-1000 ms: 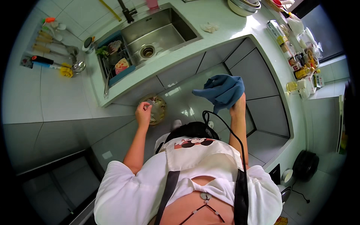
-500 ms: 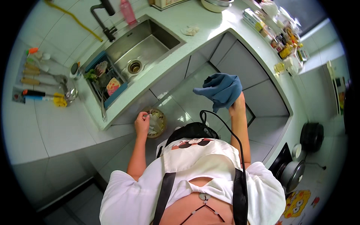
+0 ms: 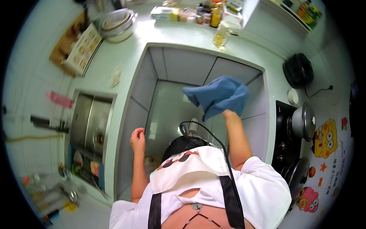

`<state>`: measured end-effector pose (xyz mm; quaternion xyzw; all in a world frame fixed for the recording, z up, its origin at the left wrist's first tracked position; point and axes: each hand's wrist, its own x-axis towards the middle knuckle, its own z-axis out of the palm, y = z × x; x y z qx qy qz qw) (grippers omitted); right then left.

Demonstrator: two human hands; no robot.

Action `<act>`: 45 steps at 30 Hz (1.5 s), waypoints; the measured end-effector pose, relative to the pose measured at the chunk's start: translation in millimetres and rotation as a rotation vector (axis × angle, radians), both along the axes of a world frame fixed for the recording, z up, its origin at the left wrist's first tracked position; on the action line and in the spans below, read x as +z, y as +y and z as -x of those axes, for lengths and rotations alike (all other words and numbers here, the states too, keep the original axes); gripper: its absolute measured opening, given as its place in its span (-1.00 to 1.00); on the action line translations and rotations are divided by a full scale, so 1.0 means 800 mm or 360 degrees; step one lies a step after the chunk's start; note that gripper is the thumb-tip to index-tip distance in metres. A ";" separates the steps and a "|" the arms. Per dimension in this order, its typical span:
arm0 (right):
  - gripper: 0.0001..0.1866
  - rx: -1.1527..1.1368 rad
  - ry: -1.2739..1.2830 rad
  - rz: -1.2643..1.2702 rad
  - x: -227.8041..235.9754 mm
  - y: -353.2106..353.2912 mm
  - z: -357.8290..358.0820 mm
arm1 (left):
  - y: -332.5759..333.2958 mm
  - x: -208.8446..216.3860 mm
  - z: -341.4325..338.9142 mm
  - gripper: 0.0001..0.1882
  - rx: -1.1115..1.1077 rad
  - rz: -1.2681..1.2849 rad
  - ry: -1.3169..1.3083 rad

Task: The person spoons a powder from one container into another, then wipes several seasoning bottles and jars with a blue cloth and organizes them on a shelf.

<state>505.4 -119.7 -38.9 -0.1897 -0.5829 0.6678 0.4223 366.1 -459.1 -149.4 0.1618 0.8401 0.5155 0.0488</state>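
A crumpled blue cloth (image 3: 218, 95) hangs from my right hand (image 3: 230, 113), whose fingers are mostly hidden behind its folds. The cloth is held up over the floor, in front of the grey cabinet doors. My left hand (image 3: 138, 139) is raised near the counter edge on the sink side, with its fingers curled in and nothing visible in them. Below it, a round waste bin (image 3: 153, 162) on the floor is partly covered by my forearm and apron.
Counter (image 3: 131, 70) wraps around on three sides. On the left are a steel sink (image 3: 82, 118) and a dark faucet (image 3: 49, 124). Stacked bowls (image 3: 118, 24) and bottles (image 3: 216, 15) stand at the back. A stove (image 3: 284, 137) with a lidded pot (image 3: 303, 122) is on the right.
My body has turned right, so the sink now sits further left and the stove shows more. My left hand has moved away from the waste bin. The cloth stays in my right hand.
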 end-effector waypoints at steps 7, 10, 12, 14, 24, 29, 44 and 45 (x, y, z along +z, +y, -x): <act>-0.82 -0.0206 -0.1292 -0.1113 0.034 0.103 0.040 | 0.151 0.027 0.053 -0.90 -0.0242 -0.0030 -0.0150; -0.97 -0.0286 -0.1011 -0.0889 0.004 0.174 0.043 | 0.223 0.035 0.085 -0.89 -0.0412 0.0032 0.0020; -0.98 -0.0368 -0.0772 -0.0672 -0.015 0.209 0.051 | 0.279 0.048 0.098 -0.87 -0.0477 0.0052 -0.0020; -0.89 -0.0409 -0.0632 -0.0449 -0.021 0.235 0.065 | 0.327 0.047 0.109 -0.87 -0.0567 0.0001 -0.0002; -0.62 -0.0578 -0.0999 -0.0379 -0.035 0.390 0.126 | 0.559 0.103 0.177 -0.87 -0.1314 -0.0146 0.0306; -0.60 -0.0491 -0.0115 0.0786 -0.033 0.420 0.167 | 0.671 0.121 0.227 -0.69 -0.1530 -0.0054 0.0671; -0.65 -0.0078 -0.1179 -0.0027 -0.058 0.497 0.185 | 0.859 0.134 0.261 -0.35 -0.1992 0.0163 0.1154; -0.66 -0.0057 -0.1129 -0.0033 -0.066 0.502 0.183 | 0.861 0.133 0.261 -0.37 -0.2016 0.0181 0.1142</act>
